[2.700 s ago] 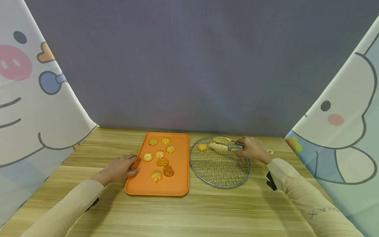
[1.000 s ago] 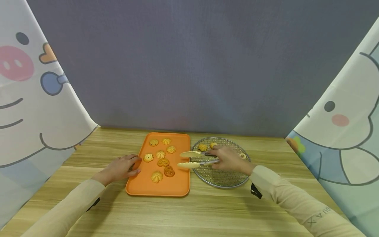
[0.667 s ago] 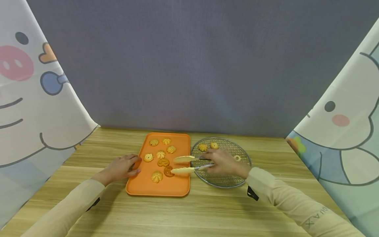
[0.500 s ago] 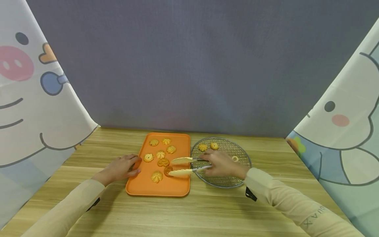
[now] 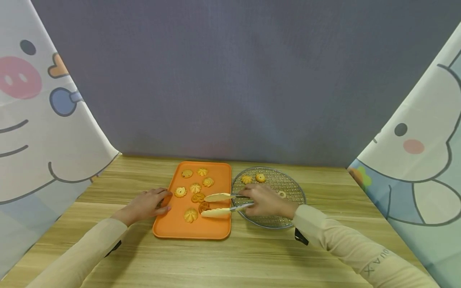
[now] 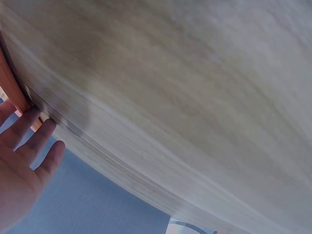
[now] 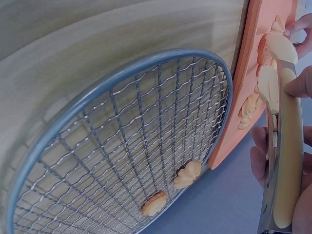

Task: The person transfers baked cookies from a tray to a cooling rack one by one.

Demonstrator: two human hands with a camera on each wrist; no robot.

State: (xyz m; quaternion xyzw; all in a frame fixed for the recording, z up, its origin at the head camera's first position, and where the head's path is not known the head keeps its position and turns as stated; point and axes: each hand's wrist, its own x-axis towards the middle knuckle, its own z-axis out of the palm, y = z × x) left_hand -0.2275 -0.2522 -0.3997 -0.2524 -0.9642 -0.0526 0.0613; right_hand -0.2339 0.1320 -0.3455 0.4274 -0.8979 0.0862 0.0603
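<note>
My right hand (image 5: 266, 200) grips a pair of cream-tipped tongs (image 5: 218, 197), also seen in the right wrist view as tongs (image 7: 287, 141). The tongs' tips are spread over the orange tray (image 5: 191, 232), one on either side of a brown pretzel-shaped cookie (image 5: 203, 207); whether they touch it I cannot tell. Several other cookies lie on the tray, among them a second pretzel-shaped cookie (image 5: 197, 197) and a swirled cookie (image 5: 191, 215). My left hand (image 5: 145, 204) rests at the tray's left edge, its fingers (image 6: 36, 141) loosely extended against the rim in the left wrist view.
Right of the tray stands a round wire rack (image 5: 302, 192), close against it. Two cookies lie on its far left part: a star-shaped cookie (image 5: 246, 179) and a round cookie (image 5: 260, 177). A grey backdrop (image 5: 230, 88) rises behind the wooden table (image 5: 230, 264).
My right hand has carried the tongs leftward from the rack to the tray. The round cookie now lies free on the rack where the tongs were. My left hand stays put.
</note>
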